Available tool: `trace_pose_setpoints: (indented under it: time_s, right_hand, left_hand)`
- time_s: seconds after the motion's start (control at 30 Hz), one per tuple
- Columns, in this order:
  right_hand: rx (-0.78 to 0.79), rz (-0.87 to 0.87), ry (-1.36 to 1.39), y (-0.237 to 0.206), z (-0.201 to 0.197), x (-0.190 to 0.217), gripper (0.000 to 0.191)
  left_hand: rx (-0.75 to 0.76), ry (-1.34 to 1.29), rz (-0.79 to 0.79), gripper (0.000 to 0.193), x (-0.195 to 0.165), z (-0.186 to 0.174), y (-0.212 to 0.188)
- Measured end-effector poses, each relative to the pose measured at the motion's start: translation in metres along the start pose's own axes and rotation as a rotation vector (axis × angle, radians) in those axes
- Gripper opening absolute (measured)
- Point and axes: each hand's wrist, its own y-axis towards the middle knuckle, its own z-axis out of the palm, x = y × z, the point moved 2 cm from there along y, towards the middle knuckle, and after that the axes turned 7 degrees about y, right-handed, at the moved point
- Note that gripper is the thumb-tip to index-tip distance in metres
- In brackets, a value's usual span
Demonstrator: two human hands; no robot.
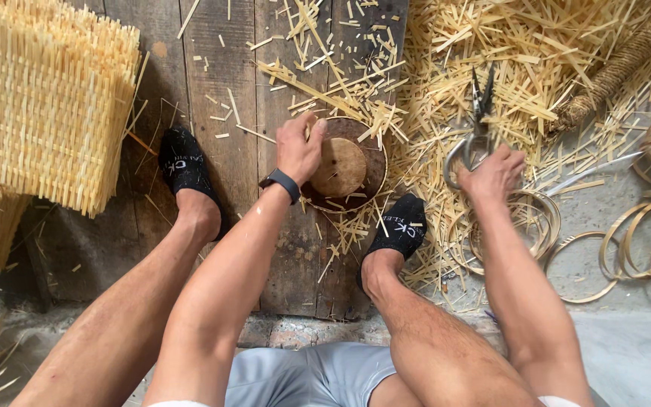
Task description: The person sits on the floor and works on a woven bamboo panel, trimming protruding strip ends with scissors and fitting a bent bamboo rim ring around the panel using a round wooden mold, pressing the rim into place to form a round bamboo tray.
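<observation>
Round wooden block (pixel 338 167) sits on dark disc (pixel 367 143) on plank floor (pixel 220 113), centre of view, between our two black-socked feet. Our left hand (pixel 297 149) rests at block's 9 o'clock edge, fingers curled together against it. Our right hand (pixel 493 173), at 3 o'clock from block, grips metal shears (pixel 476 124), fingers clamped round handles, blades pointing to 12. Bamboo offcuts (pixel 491 53) litter floor; woven mat stack (pixel 39 98) at 10 o'clock; bamboo rings (pixel 642 241) at 4.

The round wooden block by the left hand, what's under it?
Under the round wooden block lies a thin bamboo hoop, on dark floor planks. The left hand hides its left edge; whatever lies directly beneath is covered.
</observation>
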Motion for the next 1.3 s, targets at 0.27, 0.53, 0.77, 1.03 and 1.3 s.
trace_pose_setpoints:
  time_s: [0.27, 0.53, 0.77, 1.03, 1.3]
  right_hand:
    - [0.507, -0.037, 0.912, -0.043, 0.033, 0.066, 0.023]
    - [0.492, 0.144, 0.997, -0.045, 0.044, 0.063, 0.025]
    - [0.445, -0.094, 0.705, -0.038, 0.021, 0.075, 0.091]
    - [0.178, -0.018, 1.348, 0.02, 0.002, 0.084, 0.049]
    - [0.628, 0.183, 0.924, -0.053, 0.038, 0.044, 0.044]
  left_hand:
    - [0.084, -0.115, -0.063, 0.027, -0.04, 0.026, 0.008]
    - [0.054, -0.052, -0.085, 0.031, -0.038, 0.037, 0.008]
    - [-0.165, -0.157, -0.387, 0.038, 0.02, 0.007, -0.049]
    - [0.247, -0.888, -0.655, 0.031, 0.043, 0.011, -0.071]
    - [0.177, -0.711, -0.667, 0.023, 0.041, 0.01, -0.06]
